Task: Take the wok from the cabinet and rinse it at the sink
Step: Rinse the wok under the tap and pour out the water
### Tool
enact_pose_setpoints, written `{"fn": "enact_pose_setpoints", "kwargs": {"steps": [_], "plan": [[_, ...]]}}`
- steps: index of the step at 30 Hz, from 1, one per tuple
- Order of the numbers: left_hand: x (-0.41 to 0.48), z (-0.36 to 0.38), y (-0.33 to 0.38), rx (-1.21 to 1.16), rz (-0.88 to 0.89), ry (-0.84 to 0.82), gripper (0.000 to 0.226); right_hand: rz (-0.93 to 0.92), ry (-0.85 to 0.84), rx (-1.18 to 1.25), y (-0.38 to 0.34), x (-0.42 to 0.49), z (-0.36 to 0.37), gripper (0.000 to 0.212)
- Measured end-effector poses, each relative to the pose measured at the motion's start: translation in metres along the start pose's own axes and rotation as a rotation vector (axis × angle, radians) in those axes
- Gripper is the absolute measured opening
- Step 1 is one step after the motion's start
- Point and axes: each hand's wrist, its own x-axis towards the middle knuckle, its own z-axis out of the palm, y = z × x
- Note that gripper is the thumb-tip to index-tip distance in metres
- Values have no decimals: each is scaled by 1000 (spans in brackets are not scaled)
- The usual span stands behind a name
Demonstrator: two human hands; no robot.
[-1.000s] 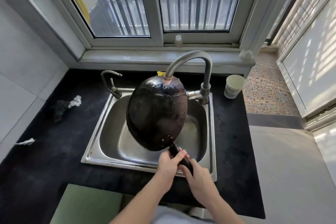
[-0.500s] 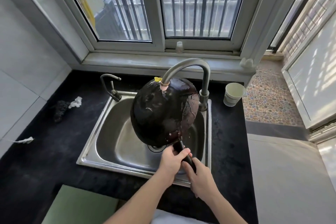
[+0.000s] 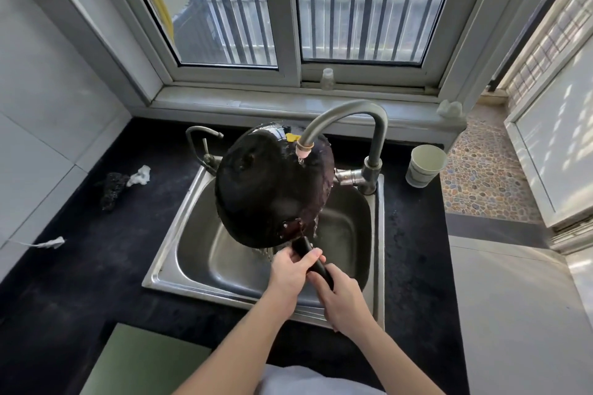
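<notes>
Wok (image 3: 272,189): tipped up over the sink (image 3: 348,228), its dark underside beneath the running faucet (image 3: 353,117).
Hands: our left hand (image 3: 290,272) and right hand (image 3: 341,301) both clench the handle (image 3: 316,263), the left nearer the wok.
Axis: the handle points back toward us.

The wok (image 3: 272,189) has swung leftward beyond the left hand (image 3: 293,272) and right hand (image 3: 343,298). The faucet spout (image 3: 303,151), over its upper left half a second ago, now pours onto its upper right. The faucet lever (image 3: 345,175), then hidden behind the wok, shows again.
</notes>
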Motion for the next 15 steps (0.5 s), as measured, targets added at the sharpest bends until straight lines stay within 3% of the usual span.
{"fn": "enact_pose_setpoints", "kwargs": {"steps": [9, 15], "plan": [[0, -37, 4, 41, -7, -58, 3, 39, 14, 3, -16, -7, 32, 14], [-1, -48, -12, 81, -83, -185, 19, 106, 130, -61, -10, -29, 46, 13]]}}
